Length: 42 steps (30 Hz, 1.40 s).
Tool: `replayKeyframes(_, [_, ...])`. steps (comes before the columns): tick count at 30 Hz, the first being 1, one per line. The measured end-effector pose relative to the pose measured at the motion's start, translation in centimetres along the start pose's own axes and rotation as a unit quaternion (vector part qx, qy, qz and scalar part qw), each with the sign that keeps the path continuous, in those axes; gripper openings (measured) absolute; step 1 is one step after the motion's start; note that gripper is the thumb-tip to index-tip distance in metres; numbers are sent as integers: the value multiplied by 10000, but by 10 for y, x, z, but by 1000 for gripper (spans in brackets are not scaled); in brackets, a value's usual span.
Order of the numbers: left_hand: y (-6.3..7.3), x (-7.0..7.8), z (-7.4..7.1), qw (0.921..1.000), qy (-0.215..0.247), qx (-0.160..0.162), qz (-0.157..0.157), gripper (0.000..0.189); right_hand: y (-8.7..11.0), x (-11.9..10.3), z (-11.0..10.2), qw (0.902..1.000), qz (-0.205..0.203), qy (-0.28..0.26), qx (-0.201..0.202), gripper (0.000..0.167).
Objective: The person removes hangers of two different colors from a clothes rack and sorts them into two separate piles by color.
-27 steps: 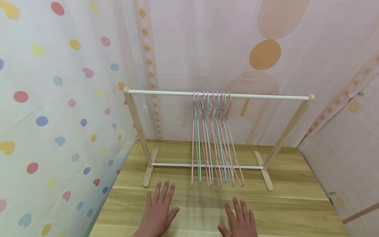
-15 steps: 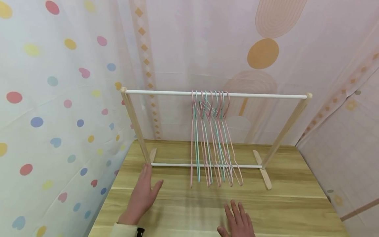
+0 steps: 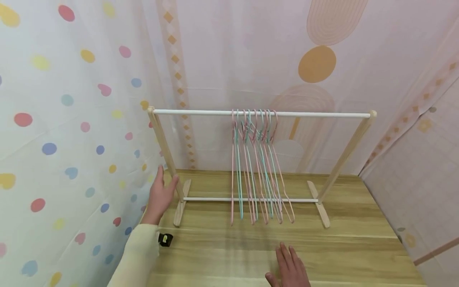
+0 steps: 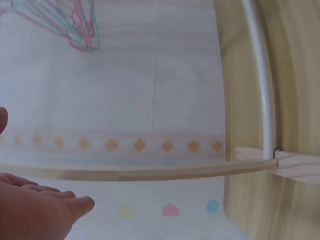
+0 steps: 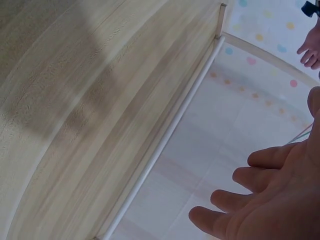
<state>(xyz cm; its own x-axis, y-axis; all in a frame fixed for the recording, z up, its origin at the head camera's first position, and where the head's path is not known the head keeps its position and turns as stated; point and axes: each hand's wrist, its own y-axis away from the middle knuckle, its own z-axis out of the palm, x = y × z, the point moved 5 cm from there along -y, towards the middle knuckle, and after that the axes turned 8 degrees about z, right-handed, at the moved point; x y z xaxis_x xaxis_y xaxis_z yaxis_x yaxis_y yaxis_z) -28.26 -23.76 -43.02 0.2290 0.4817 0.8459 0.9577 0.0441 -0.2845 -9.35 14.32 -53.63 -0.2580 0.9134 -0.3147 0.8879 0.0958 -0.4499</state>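
Observation:
A small garment rack stands on the table, with a white top rod (image 3: 193, 112) between wooden posts. Several pink and teal hangers (image 3: 232, 179) hang together near the middle of the rod. My left hand (image 3: 160, 197) is beside the lower part of the left post (image 3: 162, 143), thumb and fingers spread and nothing held. In the left wrist view its fingers (image 4: 77, 206) lie close alongside that post (image 4: 150, 174). My right hand (image 3: 292, 269) is over the front of the table, fingers extended and holding nothing. The right wrist view shows its fingers (image 5: 210, 220) spread slightly apart.
The wood-grain table (image 3: 222, 255) carries the rack's wooden feet (image 3: 320, 205) and a lower white rod (image 3: 208, 199). A dotted curtain (image 3: 71, 171) runs close along the left side. Patterned sheets (image 3: 229, 52) cover the back and right.
My left hand has moved from the table front, left and forward, to the left post, and its sleeve has come into view. The right hand and hangers stay nearly in place.

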Motion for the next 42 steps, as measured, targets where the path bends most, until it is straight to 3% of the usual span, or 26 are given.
replayKeyframes(6, [-27,2,-5,9989,173,182,395,82,-2,-1,-1,9994,130,-251,-179,67])
replayKeyframes(9, [-35,3,-6,9989,184,254,359,85,-2,-1,0,9995,93,-279,-139,66])
replayKeyframes(11, [-40,3,-8,9992,125,310,217,88,-1,-1,2,9997,-41,-255,52,68])
replayKeyframes(15, [-48,2,-11,9989,25,457,-65,88,4,0,10,9952,-526,-165,810,78])
replayKeyframes(20, [-62,5,-12,9968,-273,748,106,66,6,0,15,9882,-847,-94,1275,83])
replayKeyframes(23, [-69,6,-13,9932,-542,1019,136,46,4,0,13,9913,-803,-122,1039,80])
replayKeyframes(26, [-74,7,-15,9896,-697,1252,97,42,-3,2,10,9974,-251,-631,-254,70])
replayKeyframes(28, [-77,7,-15,9882,-771,1320,97,43,-7,5,6,9865,382,-1059,-1187,67])
replayKeyframes(30, [-79,8,-14,9882,-777,1314,128,44,-10,8,0,9719,950,-1374,-1657,66])
replayKeyframes(35, [-83,8,-12,9897,-655,1259,170,43,-19,14,-23,9561,1621,-1772,-1681,67])
replayKeyframes(39, [-83,6,-14,9891,-633,1329,31,41,-29,21,-37,9297,2236,-2218,-1910,66])
replayKeyframes(42, [-85,3,-13,9904,-549,1264,-55,40,-35,29,-47,9083,2702,-2605,-1846,60])
